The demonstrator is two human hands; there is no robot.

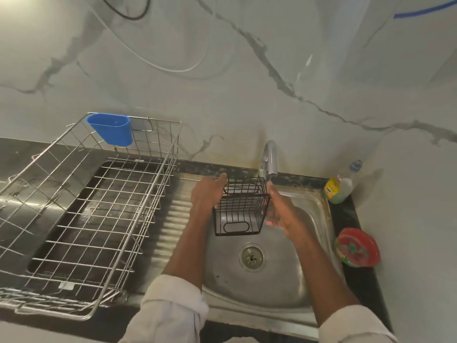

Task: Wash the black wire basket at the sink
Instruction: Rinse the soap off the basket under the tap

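Left hand gripping small black wire basket by its side, right hand with straight fingers against the opposite side, over stainless steel sink, beneath chrome tap

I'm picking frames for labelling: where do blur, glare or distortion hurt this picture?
Head view: wide-angle bending curves the counter edge and dish rack; the right hand is motion-blurred beside the black wire basket; the red-lidded tub is smeared; soft glare sits on the sink basin.
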